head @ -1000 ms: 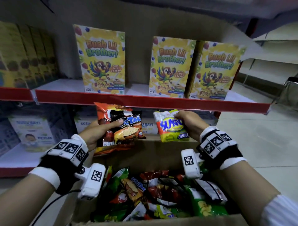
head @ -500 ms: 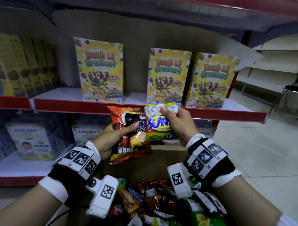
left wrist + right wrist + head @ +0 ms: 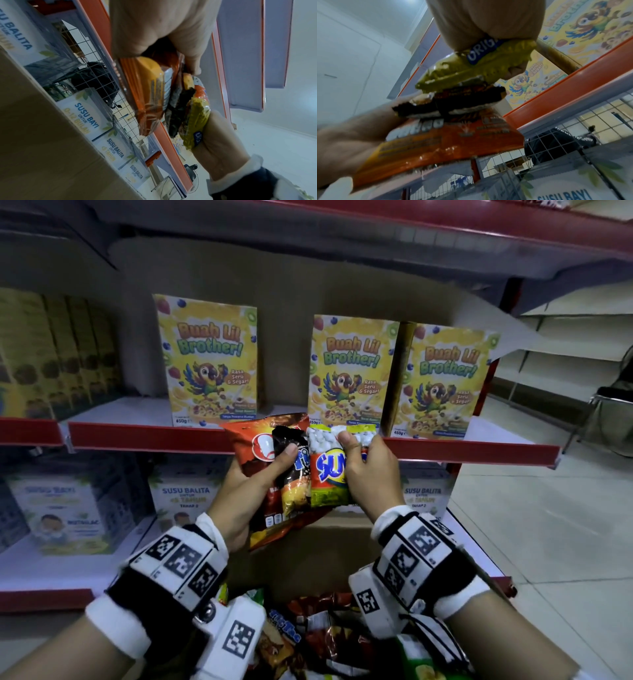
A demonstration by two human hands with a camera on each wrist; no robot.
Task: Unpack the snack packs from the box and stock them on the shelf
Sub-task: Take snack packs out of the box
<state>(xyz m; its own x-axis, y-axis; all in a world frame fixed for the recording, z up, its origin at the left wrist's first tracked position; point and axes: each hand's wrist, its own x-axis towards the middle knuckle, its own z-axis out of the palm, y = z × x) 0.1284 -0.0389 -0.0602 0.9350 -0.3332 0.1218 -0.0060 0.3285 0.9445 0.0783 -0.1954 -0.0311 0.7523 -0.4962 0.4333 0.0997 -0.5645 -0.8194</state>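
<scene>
My left hand (image 3: 253, 484) grips an orange snack pack (image 3: 253, 440) with a dark Tic Tac pack (image 3: 291, 470) in front of it, thumb across both. My right hand (image 3: 366, 470) grips a yellow-green snack pack (image 3: 325, 470) pressed against those, just below the red front edge of the shelf (image 3: 137, 436). In the left wrist view the orange pack (image 3: 147, 94), dark pack (image 3: 178, 115) and yellow-green pack (image 3: 197, 115) stand side by side. The right wrist view shows the yellow-green pack (image 3: 471, 70) stacked on the orange pack (image 3: 445, 142). The cardboard box (image 3: 318, 549) below holds several more packs (image 3: 329, 638).
Three yellow cereal boxes (image 3: 209, 361) stand on the shelf, with a gap between the left one and the right pair (image 3: 349, 371). Darker boxes (image 3: 51, 354) fill the far left. Milk boxes (image 3: 54, 515) sit on the lower shelf. A tiled floor (image 3: 548, 525) lies to the right.
Both hands have risen from above the box to the shelf's front edge and come together, so the yellow-green pack now presses against the left hand's two packs.
</scene>
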